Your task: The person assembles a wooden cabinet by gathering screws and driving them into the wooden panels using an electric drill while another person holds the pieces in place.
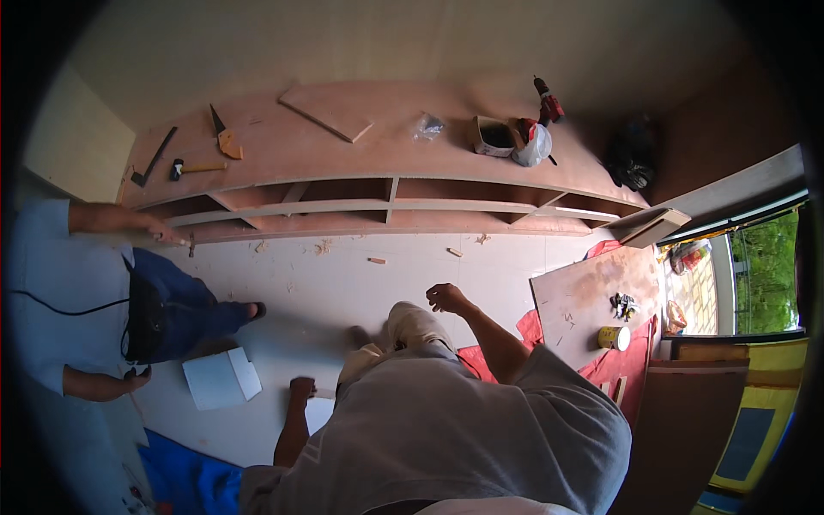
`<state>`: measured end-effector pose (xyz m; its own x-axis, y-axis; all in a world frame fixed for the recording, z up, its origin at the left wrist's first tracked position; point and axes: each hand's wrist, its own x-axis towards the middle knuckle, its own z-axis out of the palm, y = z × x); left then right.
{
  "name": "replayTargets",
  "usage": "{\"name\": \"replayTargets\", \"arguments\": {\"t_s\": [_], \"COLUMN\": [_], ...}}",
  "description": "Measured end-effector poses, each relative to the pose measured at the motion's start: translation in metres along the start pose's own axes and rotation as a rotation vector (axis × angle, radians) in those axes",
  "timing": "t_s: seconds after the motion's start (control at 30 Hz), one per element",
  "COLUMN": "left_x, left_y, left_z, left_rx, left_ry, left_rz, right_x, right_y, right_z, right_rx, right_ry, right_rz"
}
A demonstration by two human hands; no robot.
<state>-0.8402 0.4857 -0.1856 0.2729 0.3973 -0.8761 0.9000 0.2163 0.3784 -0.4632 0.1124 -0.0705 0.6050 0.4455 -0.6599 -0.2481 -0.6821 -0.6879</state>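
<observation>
My right hand [446,299] is out in front of my right knee, above the pale floor. Its fingers are loosely bent and a little apart, and nothing shows in them. My left hand [302,388] hangs low at my left side, small and dark, so its fingers are hard to make out. Close by it lies a flat white piece [320,413], partly hidden by my body. A white box-like thing [221,378] rests on the floor farther left. Ahead of me stretches a long, low wooden cabinet frame [390,202] with open compartments.
On the cabinet top are a handsaw [225,137], a hammer [199,167], a board [330,118], a tub [493,136] and a red drill [548,101]. A co-worker [69,283] stands at left. Wood scraps [377,260] dot the floor. A plywood sheet [584,300] lies right, bearing a yellow can [613,337].
</observation>
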Motion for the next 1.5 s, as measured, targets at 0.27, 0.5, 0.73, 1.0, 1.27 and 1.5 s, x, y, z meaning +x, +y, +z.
{"name": "replayTargets", "arguments": {"t_s": [0.27, 0.5, 0.73, 1.0, 1.27, 1.5], "left_x": [-0.002, 0.013, 0.076, 0.065, 0.090, 0.093], "left_y": [0.342, 0.587, 0.671, 0.733, 0.739, 0.738], "left_z": [0.163, 0.314, 0.372, 0.401, 0.410, 0.395], "left_rx": [0.369, 0.266, 0.468, 0.494, 0.380, 0.190], "left_ry": [-0.118, 0.081, 0.177, 0.362, 0.386, 0.196], "left_rz": [0.868, 1.172, 1.190, 1.200, 1.285, 1.026], "right_x": [0.127, 0.249, 0.325, 0.332, 0.328, 0.323], "right_y": [-0.047, -0.109, -0.147, -0.156, -0.166, -0.173], "right_z": [-0.125, -0.238, -0.283, -0.295, -0.297, -0.298], "right_rx": [0.296, -0.043, -0.099, -0.061, -0.031, -0.059], "right_ry": [0.342, 0.593, 0.727, 0.591, 0.556, 0.462], "right_rz": [-0.173, -0.441, -0.446, -0.368, -0.231, -0.182]}}
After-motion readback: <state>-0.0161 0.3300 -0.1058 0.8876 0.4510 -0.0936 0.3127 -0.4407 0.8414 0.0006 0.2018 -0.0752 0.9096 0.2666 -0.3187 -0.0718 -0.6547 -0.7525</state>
